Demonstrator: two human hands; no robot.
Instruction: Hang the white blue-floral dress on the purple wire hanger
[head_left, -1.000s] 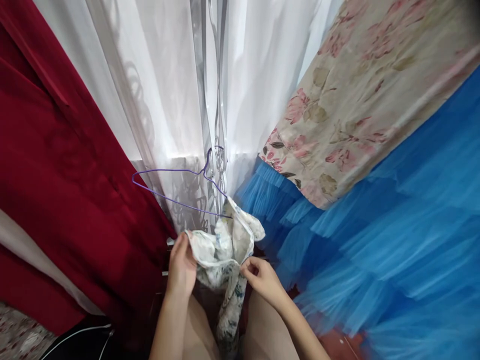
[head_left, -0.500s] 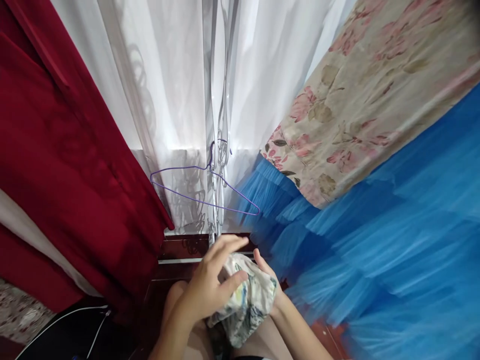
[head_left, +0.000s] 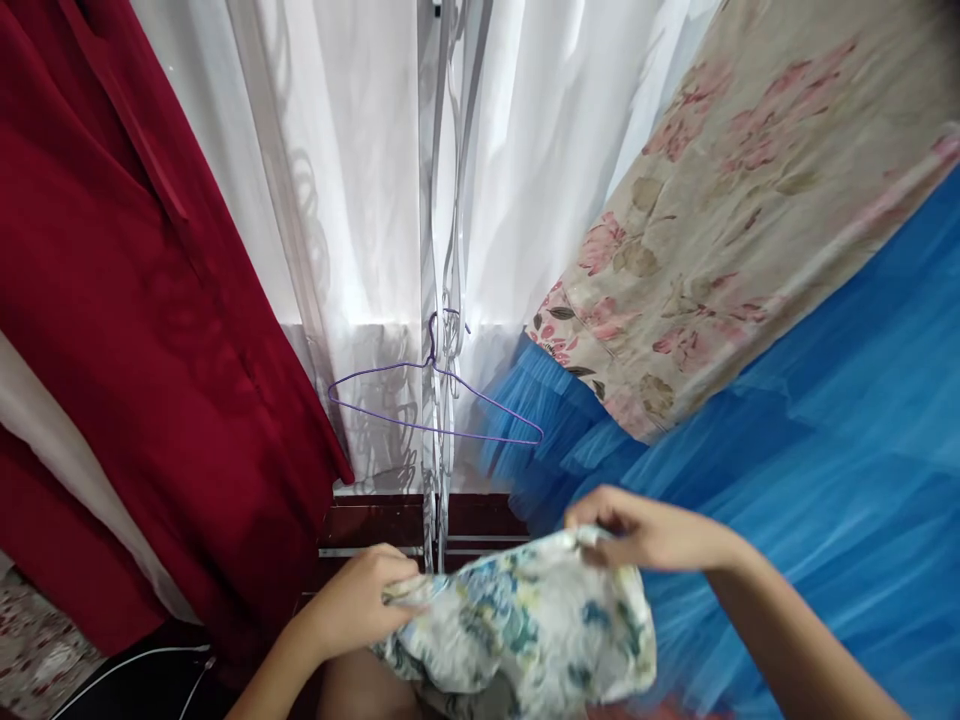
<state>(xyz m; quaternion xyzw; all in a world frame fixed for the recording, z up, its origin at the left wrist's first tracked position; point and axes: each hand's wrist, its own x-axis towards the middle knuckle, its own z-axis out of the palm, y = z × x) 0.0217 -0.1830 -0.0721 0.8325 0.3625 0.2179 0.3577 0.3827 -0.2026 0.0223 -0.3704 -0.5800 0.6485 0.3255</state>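
A white floral cloth (head_left: 517, 630) with blue, green and yellow print stretches between my two hands above my lap; its kind of garment cannot be made out. Pinched at its left end, the fabric is in my left hand (head_left: 367, 600), fingers closed. My right hand (head_left: 637, 530) grips the upper right edge, somewhat higher than the left, and is slightly blurred. Beyond the cloth, a purple wire hanger (head_left: 435, 430) hangs from a white metal rack (head_left: 439, 250), with nothing on it.
Red curtain fabric (head_left: 150, 350) hangs on the left, white curtains (head_left: 360, 200) behind the rack. To the right hang a beige floral cloth (head_left: 675, 250) and blue tulle (head_left: 825, 450), close to my right arm. A black item with white trim (head_left: 142, 680) lies at lower left.
The cloth was bunched between my hands; now it is spread out sideways. My left hand has moved left and closed on it, and my right hand has risen to the right, gripping its edge.
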